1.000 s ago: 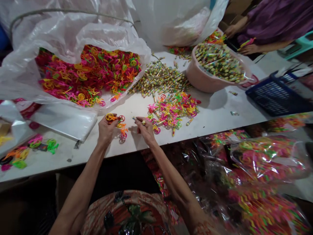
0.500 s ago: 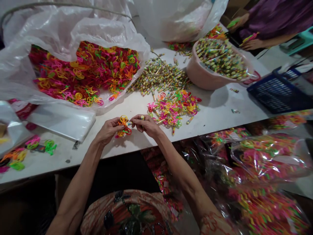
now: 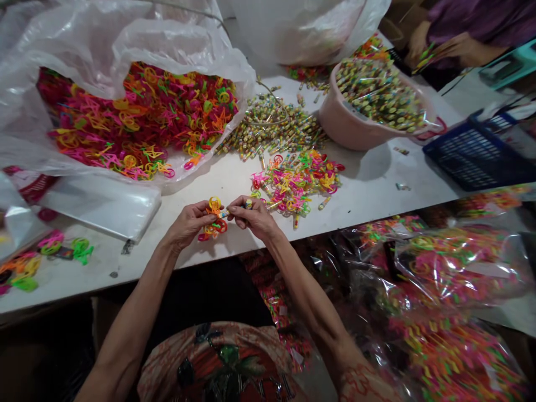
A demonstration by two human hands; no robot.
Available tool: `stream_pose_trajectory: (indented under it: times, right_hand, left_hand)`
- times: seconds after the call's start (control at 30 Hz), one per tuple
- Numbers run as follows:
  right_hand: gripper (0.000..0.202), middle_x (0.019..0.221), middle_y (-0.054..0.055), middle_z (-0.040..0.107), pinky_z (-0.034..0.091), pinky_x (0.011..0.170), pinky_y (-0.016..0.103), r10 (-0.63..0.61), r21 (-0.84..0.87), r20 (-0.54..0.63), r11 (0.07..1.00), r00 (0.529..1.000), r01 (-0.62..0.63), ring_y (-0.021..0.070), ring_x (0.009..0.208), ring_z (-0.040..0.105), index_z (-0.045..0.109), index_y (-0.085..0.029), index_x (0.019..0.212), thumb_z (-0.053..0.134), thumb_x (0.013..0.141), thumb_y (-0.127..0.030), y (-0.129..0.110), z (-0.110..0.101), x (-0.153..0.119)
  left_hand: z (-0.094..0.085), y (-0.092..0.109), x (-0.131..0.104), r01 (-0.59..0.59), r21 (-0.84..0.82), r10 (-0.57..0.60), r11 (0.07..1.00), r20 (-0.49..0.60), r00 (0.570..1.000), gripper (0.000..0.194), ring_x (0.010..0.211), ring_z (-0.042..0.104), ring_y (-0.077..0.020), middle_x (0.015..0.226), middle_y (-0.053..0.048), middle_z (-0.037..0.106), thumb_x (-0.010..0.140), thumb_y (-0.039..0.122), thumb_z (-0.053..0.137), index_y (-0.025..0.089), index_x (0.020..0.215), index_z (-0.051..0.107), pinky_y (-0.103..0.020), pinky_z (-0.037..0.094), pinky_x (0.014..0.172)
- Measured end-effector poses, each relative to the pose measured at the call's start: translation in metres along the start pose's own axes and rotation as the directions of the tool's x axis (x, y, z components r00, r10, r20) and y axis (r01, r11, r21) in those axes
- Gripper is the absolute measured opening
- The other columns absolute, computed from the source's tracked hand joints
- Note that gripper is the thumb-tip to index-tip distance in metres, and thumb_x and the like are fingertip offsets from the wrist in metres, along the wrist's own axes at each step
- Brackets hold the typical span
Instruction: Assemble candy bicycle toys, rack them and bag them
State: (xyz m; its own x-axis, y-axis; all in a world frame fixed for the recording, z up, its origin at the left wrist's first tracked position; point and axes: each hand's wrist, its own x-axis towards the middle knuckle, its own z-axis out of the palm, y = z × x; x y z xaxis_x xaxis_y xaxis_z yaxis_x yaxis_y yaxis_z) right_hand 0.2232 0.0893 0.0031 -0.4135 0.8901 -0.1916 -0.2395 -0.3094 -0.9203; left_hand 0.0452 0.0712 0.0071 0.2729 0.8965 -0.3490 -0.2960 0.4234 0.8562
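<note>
While the left hand (image 3: 189, 224) pinches a small bunch of bright plastic pieces (image 3: 217, 226) between thumb and fingers, the right hand (image 3: 257, 219) grips the end of a small patterned tube (image 3: 224, 214) that meets them; how far the tube goes in is too small to tell. The bunch, yellow, orange and red, is just above the near part of the white surface (image 3: 355, 198). Another tube (image 3: 248, 204) is tucked among the right hand's curled fingers. Just beyond that hand lies a heap of coloured pieces and tubes (image 3: 298, 184), with a larger pile of loose tubes (image 3: 274, 128) behind it. To the right stands a pink basin (image 3: 349, 125) full of tubes, near a blue basket (image 3: 475, 156). On the left, an open plastic bag (image 3: 79, 42) holds many coloured pieces, and clear plastic sheets (image 3: 104, 209) lie in front of it. At the upper right, a co-worker's hands (image 3: 458, 47) hold green and yellow pieces.
</note>
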Motion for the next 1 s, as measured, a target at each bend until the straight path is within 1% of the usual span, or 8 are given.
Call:
stream_pose_trajectory:
  times: [0.17, 0.37, 0.5, 0.6, 0.7, 0.83, 0.93, 1.0]
  right_hand:
    - [0.02, 0.047, -0.007, 0.052, 0.033, 0.041, 0.019, -0.167, -0.185, -0.176, 0.974, 0.97, 0.134, 0.0042, 0.039, 0.043, 0.061, -0.016, 0.07, 0.069, 0.072, -0.034, 0.005, 0.009, -0.009]
    - [0.021, 0.056, -0.005, 0.06, 0.033, 0.04, 0.019, -0.104, -0.144, -0.153, 0.986, 0.983, 0.082, 0.0048, 0.038, 0.045, 0.06, -0.017, 0.071, 0.068, 0.069, -0.037, 0.011, 0.006, -0.004]
    - [0.016, 0.046, -0.008, 0.051, 0.033, 0.041, 0.019, -0.211, -0.262, -0.309, 0.956, 0.927, 0.13, 0.0058, 0.039, 0.045, 0.061, -0.019, 0.072, 0.066, 0.071, -0.034, 0.012, 0.012, 0.001]
    - [0.022, 0.054, -0.005, 0.06, 0.032, 0.039, 0.019, -0.146, -0.117, -0.351, 0.987, 0.925, 0.111, 0.0051, 0.037, 0.044, 0.059, -0.019, 0.073, 0.068, 0.068, -0.038, 0.01, 0.01, 0.008]
    - [0.027, 0.058, -0.003, 0.063, 0.03, 0.037, 0.019, -0.121, -0.012, -0.401, 0.992, 0.908, 0.127, 0.004, 0.035, 0.042, 0.058, -0.018, 0.071, 0.072, 0.064, -0.04, 0.008, 0.006, 0.012]
    - [0.026, 0.059, -0.003, 0.064, 0.03, 0.037, 0.019, -0.185, -0.047, -0.446, 0.982, 0.876, 0.183, 0.0037, 0.035, 0.043, 0.059, -0.018, 0.072, 0.071, 0.067, -0.04, 0.008, 0.008, 0.008]
    - [0.027, 0.06, -0.003, 0.065, 0.029, 0.036, 0.019, -0.182, -0.045, -0.409, 0.983, 0.894, 0.18, 0.0033, 0.035, 0.041, 0.06, -0.018, 0.072, 0.071, 0.067, -0.041, 0.007, 0.008, 0.003]
    - [0.027, 0.06, -0.003, 0.064, 0.029, 0.036, 0.019, -0.179, -0.048, -0.383, 0.984, 0.906, 0.174, 0.0033, 0.035, 0.04, 0.06, -0.018, 0.073, 0.071, 0.068, -0.042, 0.005, 0.008, 0.0]
  left_hand:
    - [0.0, -0.008, 0.003, -0.074, 0.09, 0.083, 0.993, -0.101, 0.991, 0.043, 0.066, 0.065, -0.0149, 0.075, -0.003, 0.072, 0.05, 0.036, 0.087, 0.014, 0.084, 0.071, -0.026, 0.053, 0.064]
    - [-0.005, -0.008, 0.011, -0.061, 0.189, 0.065, 0.98, -0.018, 0.998, 0.04, 0.067, 0.064, -0.0156, 0.077, -0.005, 0.071, 0.055, 0.035, 0.084, 0.014, 0.086, 0.071, -0.028, 0.051, 0.066]
    - [-0.004, -0.007, 0.015, -0.155, 0.195, 0.182, 0.969, -0.133, 0.974, 0.049, 0.076, 0.065, -0.0151, 0.085, -0.003, 0.07, 0.057, 0.033, 0.08, 0.016, 0.101, 0.068, -0.028, 0.051, 0.072]
    - [-0.003, -0.008, 0.015, -0.211, 0.229, 0.256, 0.95, -0.183, 0.949, 0.059, 0.085, 0.065, -0.0163, 0.096, -0.004, 0.07, 0.055, 0.032, 0.081, 0.018, 0.11, 0.065, -0.03, 0.051, 0.078]
    - [-0.003, -0.011, 0.012, -0.149, 0.293, 0.222, 0.944, -0.235, 0.946, 0.053, 0.076, 0.065, -0.0162, 0.089, -0.005, 0.072, 0.049, 0.031, 0.083, 0.015, 0.097, 0.069, -0.029, 0.05, 0.073]
    - [-0.004, -0.011, 0.003, -0.091, 0.243, 0.153, 0.966, -0.249, 0.956, 0.038, 0.056, 0.061, -0.0134, 0.071, -0.004, 0.071, 0.056, 0.041, 0.079, 0.013, 0.08, 0.069, -0.028, 0.047, 0.058]
    - [-0.006, -0.008, -0.004, -0.059, 0.195, 0.097, 0.979, -0.193, 0.976, 0.035, 0.051, 0.059, -0.0135, 0.064, -0.004, 0.069, 0.059, 0.044, 0.077, 0.014, 0.069, 0.065, -0.028, 0.047, 0.057]
    - [-0.008, -0.008, -0.006, -0.062, 0.237, 0.109, 0.97, -0.19, 0.976, 0.034, 0.053, 0.06, -0.0142, 0.064, -0.004, 0.069, 0.058, 0.043, 0.077, 0.014, 0.072, 0.066, -0.028, 0.047, 0.058]
